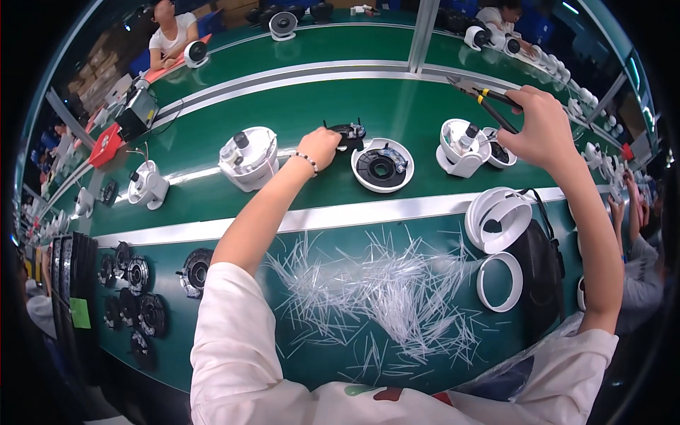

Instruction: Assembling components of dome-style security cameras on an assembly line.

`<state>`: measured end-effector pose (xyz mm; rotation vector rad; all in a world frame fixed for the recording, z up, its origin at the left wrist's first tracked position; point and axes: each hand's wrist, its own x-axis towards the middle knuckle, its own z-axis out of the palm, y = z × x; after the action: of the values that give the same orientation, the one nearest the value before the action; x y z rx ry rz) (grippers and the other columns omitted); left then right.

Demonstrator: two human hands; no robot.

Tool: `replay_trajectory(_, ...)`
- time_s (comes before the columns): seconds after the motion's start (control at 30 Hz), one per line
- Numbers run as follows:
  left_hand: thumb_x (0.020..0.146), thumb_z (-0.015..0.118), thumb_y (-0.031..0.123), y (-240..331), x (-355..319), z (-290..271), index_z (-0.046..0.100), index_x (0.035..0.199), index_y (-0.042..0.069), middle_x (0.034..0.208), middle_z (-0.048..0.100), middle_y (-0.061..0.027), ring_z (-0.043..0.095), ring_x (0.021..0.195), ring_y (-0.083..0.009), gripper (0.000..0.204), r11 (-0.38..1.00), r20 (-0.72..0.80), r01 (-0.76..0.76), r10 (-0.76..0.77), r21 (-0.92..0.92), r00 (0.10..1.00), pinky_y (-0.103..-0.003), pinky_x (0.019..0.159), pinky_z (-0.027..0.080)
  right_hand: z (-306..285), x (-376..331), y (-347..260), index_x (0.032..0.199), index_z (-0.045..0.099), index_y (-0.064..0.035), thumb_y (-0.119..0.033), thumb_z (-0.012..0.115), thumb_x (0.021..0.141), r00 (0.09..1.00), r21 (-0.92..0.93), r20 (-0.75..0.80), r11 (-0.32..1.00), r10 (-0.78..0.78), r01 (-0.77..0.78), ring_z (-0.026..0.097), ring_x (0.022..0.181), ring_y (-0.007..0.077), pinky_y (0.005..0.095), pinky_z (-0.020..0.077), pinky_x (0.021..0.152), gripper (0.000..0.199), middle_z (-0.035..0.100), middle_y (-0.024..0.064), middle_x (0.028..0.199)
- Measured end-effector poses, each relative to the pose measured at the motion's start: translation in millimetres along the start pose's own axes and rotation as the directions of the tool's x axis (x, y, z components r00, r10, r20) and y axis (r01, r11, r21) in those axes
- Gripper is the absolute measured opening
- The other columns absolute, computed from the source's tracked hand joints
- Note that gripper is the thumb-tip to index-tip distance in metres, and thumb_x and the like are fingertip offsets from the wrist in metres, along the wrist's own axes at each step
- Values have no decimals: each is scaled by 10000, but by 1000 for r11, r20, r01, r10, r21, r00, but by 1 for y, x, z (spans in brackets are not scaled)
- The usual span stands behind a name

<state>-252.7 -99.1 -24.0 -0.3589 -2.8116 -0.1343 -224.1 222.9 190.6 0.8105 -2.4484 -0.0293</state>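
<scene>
My left hand (320,147) reaches forward over the green conveyor, its fingers closed on the edge of a black plastic part (348,136) with small electronics on it. Just right of that part lies a round white shell (382,188) with a black disc (368,170) inside. Raised at the right, my right hand (540,131) grips a pair of diagonal cutters (484,93) with black and yellow handles. The cutter jaws point up and left, touching nothing. Below the cutters stands a white round housing (464,159), and another white housing (249,161) stands left of my left hand.
A heap of thin clear plastic strips (397,290) covers the near bench. White rings (499,283) lie at its right beside a black bag (535,269). Several black round parts (138,275) sit at the left, near stacked black trays (71,283). Other people work around the line.
</scene>
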Motion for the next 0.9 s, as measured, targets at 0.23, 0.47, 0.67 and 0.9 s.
replay_trajectory(0.23, 648, 494, -6, 45, -43, -88, 542, 741, 30, 723, 583, -137, 566, 709, -287, 110, 992, -221, -123, 129, 42, 967, -376, 598, 477, -12, 13, -35, 762, 593, 20, -196, 612, 510, 991, 7, -79, 994, -108, 108, 543, 700, 293, 377, 447, 601, 332, 537, 123, 692)
replay_trajectory(0.47, 663, 527, 75, 103, -238, -155, 556, 936, -27, 995, 580, -139, 569, 877, -219, 293, 936, -148, -352, 349, 6, 925, -294, 626, 456, 25, 54, -87, 755, 610, 8, -265, 609, 508, 948, 102, 209, 969, -240, 223, 572, 737, 309, 378, 481, 653, 368, 579, 165, 718)
replay_trajectory(0.67, 658, 510, 22, 111, -345, -156, 586, 911, -28, 970, 592, -135, 561, 950, -245, 269, 972, -117, -180, 163, -151, 980, -302, 648, 459, 84, 104, -130, 736, 618, 2, -320, 605, 528, 770, 261, 575, 954, -275, 146, 570, 627, 262, 341, 458, 580, 383, 591, 133, 658)
replay_trajectory(0.9, 627, 411, -22, 109, -438, -157, 558, 934, -95, 960, 587, -207, 564, 928, -365, 348, 963, -173, 219, -245, -156, 954, -402, 724, 464, 90, 118, -182, 627, 595, -5, -323, 624, 504, 692, 233, 650, 949, -314, 212, 558, 586, 243, 344, 449, 517, 342, 561, 118, 593)
